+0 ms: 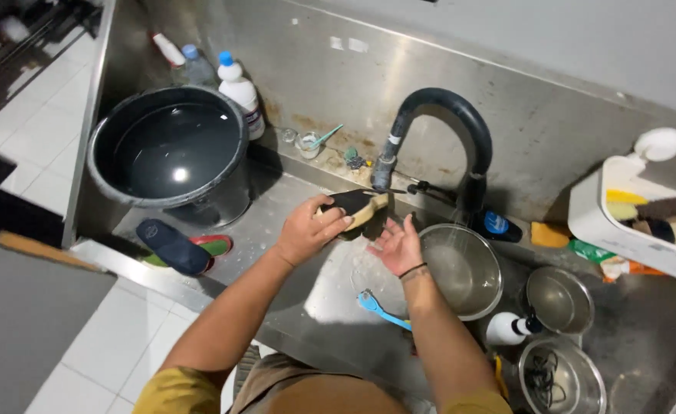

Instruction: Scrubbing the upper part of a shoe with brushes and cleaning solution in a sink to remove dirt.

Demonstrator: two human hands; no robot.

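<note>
My left hand (307,228) grips a dark sandal (355,205) with a tan sole edge, holding it under the spout of the black curved faucet (439,126). Just right of the sandal, my right hand (398,245) is held palm up with fingers spread and holds nothing; a dark band circles its wrist. Both hands are over the wet steel sink counter (292,253).
A large dark bucket of water (171,149) stands at the left with bottles (240,90) behind it. Another dark sandal (171,247) lies below the bucket. Steel bowls (460,270) (559,299), a blue brush (382,310) and a white caddy (635,222) sit to the right.
</note>
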